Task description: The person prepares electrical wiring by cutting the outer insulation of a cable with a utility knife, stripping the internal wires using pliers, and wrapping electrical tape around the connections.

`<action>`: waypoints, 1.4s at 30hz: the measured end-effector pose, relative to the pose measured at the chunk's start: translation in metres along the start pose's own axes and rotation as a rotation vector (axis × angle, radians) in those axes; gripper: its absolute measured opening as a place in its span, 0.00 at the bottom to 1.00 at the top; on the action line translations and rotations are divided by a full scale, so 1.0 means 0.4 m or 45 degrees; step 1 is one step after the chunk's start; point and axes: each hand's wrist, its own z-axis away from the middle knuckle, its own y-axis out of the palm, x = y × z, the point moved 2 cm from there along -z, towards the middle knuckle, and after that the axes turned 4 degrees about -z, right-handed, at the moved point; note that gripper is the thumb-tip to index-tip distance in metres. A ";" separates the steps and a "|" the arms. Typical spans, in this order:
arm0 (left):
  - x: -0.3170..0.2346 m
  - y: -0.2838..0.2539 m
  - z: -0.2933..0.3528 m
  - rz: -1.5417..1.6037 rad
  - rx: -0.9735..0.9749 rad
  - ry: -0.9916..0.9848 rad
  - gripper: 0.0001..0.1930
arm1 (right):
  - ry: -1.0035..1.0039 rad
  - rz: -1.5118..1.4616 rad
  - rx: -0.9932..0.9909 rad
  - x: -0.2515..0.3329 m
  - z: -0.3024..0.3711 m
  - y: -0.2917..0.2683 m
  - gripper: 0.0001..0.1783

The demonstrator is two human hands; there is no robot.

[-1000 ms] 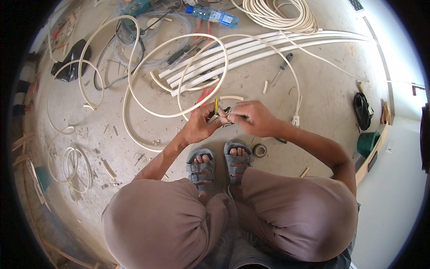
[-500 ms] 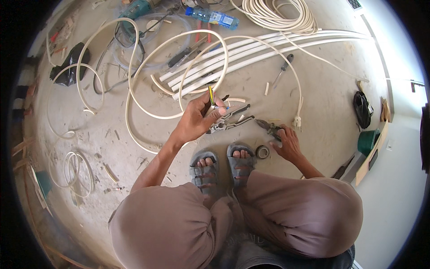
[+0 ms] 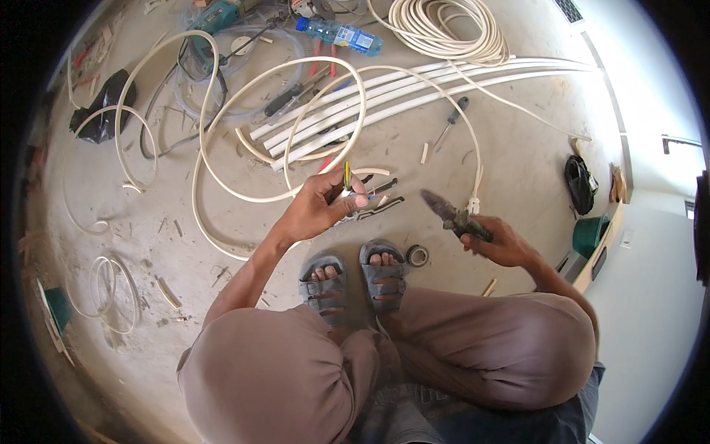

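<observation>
My left hand point(image 3: 310, 209) pinches the stripped end of a white electrical cable, with a yellow-green wire point(image 3: 347, 175) standing up from its fingers. Other wire ends by the fingertips are too small to make out fully. In my right hand point(image 3: 508, 243) is a knife point(image 3: 441, 206) with a dark, worn blade and a mottled green handle. Its blade points left and away from me, apart from the cable. A metal hand tool with long handles point(image 3: 383, 209) lies on the floor, partly hidden behind my left hand. The cable point(image 3: 201, 214) runs in big loops to the left.
A roll of black tape point(image 3: 417, 255) lies beside my right sandal. Farther off are white conduit pipes point(image 3: 384, 108), a screwdriver point(image 3: 452, 120), a cable coil point(image 3: 444, 33), a blue bottle point(image 3: 339, 35) and a teal power tool point(image 3: 216, 22). A green container point(image 3: 589, 233) stands by the right wall.
My right hand has picked the knife up off the floor and raised it, turning the handle into its palm. My left hand has lowered slightly, still gripping the cable end.
</observation>
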 end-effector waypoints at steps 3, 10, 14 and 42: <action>-0.016 -0.012 0.029 -0.039 -0.004 0.010 0.08 | -0.262 0.431 0.074 0.139 -0.040 -0.043 0.13; -0.018 -0.010 0.049 -0.051 0.052 0.101 0.08 | -0.221 0.516 0.303 0.237 -0.103 -0.085 0.11; -0.013 -0.014 0.059 -0.110 0.064 0.162 0.08 | -0.240 0.627 0.328 0.249 -0.111 -0.072 0.10; 0.004 0.003 0.060 -0.113 0.208 -0.022 0.08 | -0.262 0.539 0.452 0.196 -0.119 -0.030 0.15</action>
